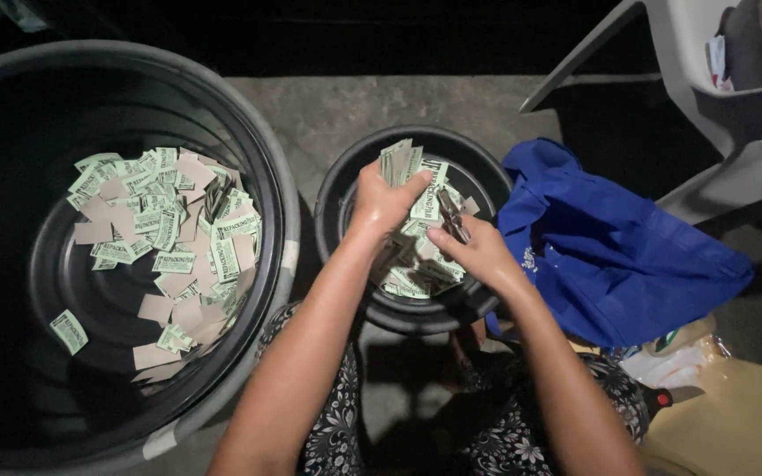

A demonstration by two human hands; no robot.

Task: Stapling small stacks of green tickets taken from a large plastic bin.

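My left hand (383, 198) grips a stack of pale green printed paper slips (400, 160) over a small black bucket (350, 181). My right hand (478, 251) holds a small metal tool (453, 215), its tip against the stack. More green slips (416, 269) fill the small bucket under both hands. To the left stands a large black tub (266, 159) with several loose green and tan slips (169, 238) scattered on its bottom.
A blue fabric bag (610, 256) lies right of the small bucket. A white plastic chair (734, 115) stands at the upper right. A tan paper bag (734, 414) and a plastic bag sit at the lower right. The floor is grey concrete (354, 101).
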